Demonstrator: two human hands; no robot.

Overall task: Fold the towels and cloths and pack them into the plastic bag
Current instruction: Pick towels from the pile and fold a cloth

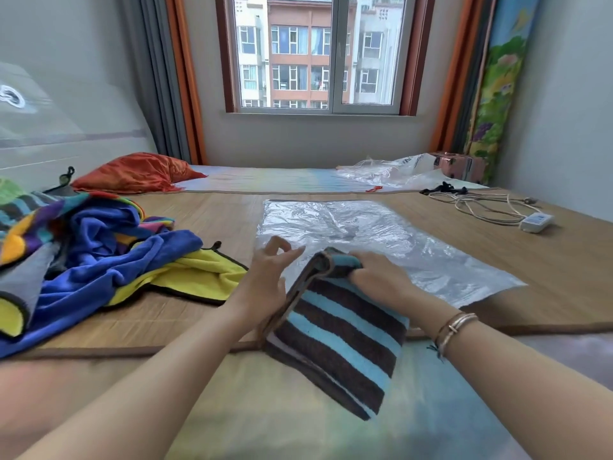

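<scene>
- Striped towel (335, 330), brown and light blue, already folded into a thick oblong, lies slanted across the near edge of the woven mat (547, 277), its far end lifted toward the plastic bag (381, 234).
- We hold it this way, we judge, to feed the narrow end into the bag's mouth first, since a folded pad slides in more easily end-on.
- Our right hand (378, 277) grips the towel's far end, fingers curled over the top of the fold and tucked down around it, wrist low and forearm reaching in from the lower right; bracelets (454, 327) sit on that wrist.
- Our left hand (268, 277) sits just beside the towel's left edge, fingers loosely spread and slightly bent, thumb and forefinger near each other but pinching nothing that we can make out; whether the fingertips touch the film is unclear.
- That left hand seems placed to catch the bag's near edge and lift it open.
- The bag lies flat on the mat straight ahead, with nothing visible inside it.
- To our left a heap of unfolded cloths (99, 247) waits: blue, yellow and multicoloured pieces, well apart from the bag, so most of the task remains.
</scene>
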